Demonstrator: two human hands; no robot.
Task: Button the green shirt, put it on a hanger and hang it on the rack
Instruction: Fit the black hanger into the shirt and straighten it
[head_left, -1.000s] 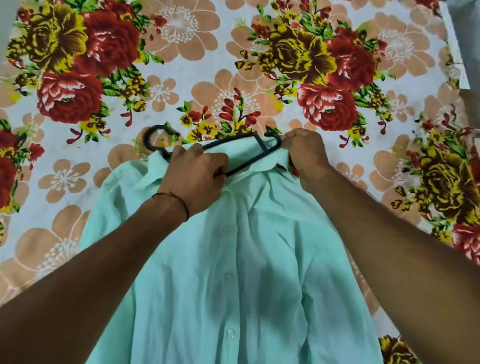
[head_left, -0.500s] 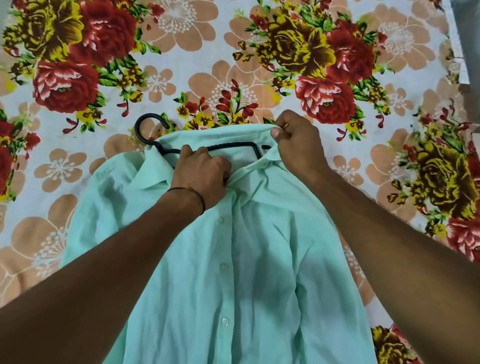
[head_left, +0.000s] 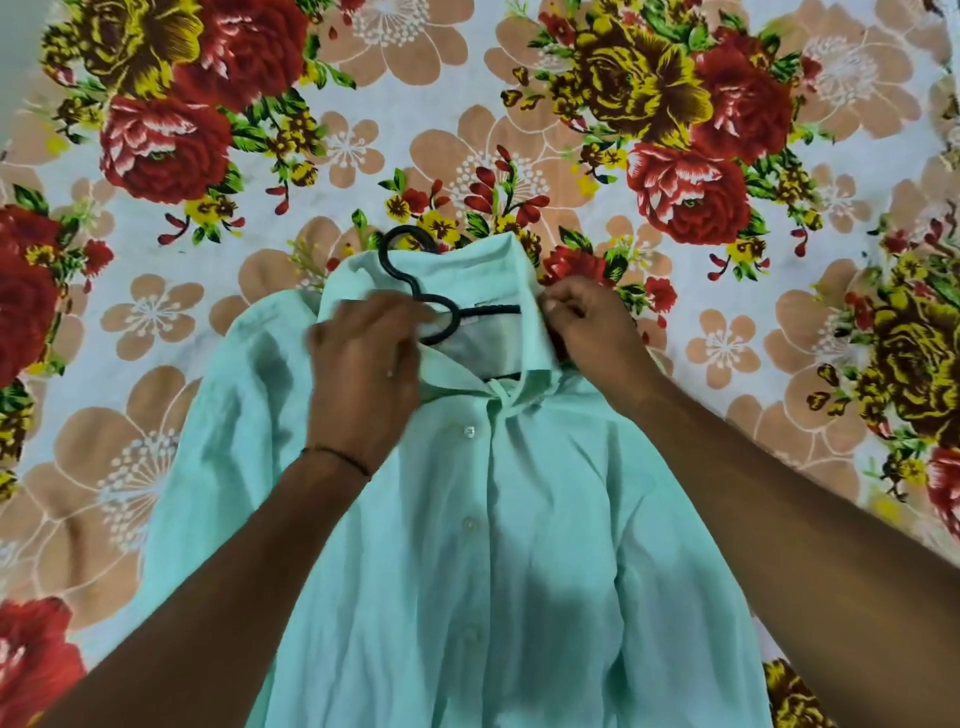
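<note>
Green shirt (head_left: 493, 545), flat on the floral bedsheet (head_left: 156, 322) with collar (head_left: 467, 270) at twelve o'clock, may slip off the black hanger (head_left: 483, 310) if the right grip (head_left: 587, 327), pinching the collar's three-o'clock edge, tugs while the blurred left grip (head_left: 363, 374), hold unclear, lets it twist.

We find the green shirt (head_left: 519, 545) lying front up on the floral sheet (head_left: 156, 338). It is pale mint, its placket is closed, and white buttons show in a row down the middle. The collar points to the far side. The black hanger (head_left: 491, 310) sits in the neck opening. Its hook lies over the back of the collar, and its bar runs right under the collar fabric.
</note>
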